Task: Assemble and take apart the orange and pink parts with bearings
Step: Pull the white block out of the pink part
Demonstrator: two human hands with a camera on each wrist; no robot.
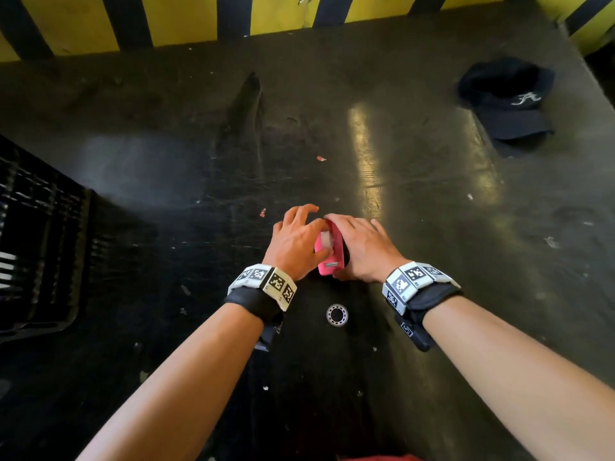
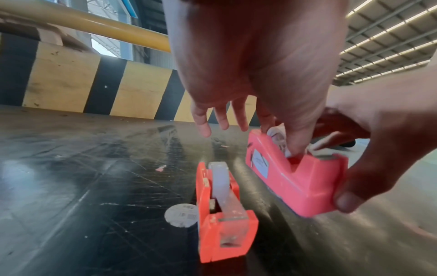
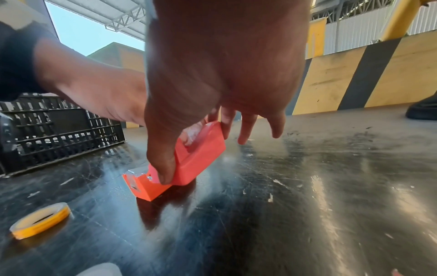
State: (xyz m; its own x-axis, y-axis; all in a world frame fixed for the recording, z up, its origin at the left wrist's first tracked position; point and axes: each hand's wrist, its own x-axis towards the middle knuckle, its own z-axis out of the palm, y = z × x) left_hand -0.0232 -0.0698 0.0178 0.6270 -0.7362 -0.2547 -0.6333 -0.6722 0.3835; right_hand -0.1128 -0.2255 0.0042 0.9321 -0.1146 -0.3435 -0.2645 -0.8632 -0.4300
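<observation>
A pink part (image 1: 327, 267) stands on the black table (image 1: 432, 294), slightly tilted, between both hands. My right hand (image 1: 359, 244) grips it, thumb (image 3: 163, 168) on its near end and fingers on its far side. My left hand (image 1: 299, 234) pinches a white roll (image 2: 276, 136) seated in the pink part (image 2: 305, 183), with its other fingers spread. An orange part (image 2: 224, 233) holding a translucent strip lies flat just left of it and is hidden in the head view. A metal ring (image 1: 336, 315) lies between my wrists.
A black slatted crate (image 1: 36, 247) stands at the left edge of the table. A dark cap (image 1: 506, 101) lies at the far right. A yellow-and-black striped wall (image 1: 199, 18) bounds the far side. A round white sticker (image 2: 181, 215) lies beside the orange part.
</observation>
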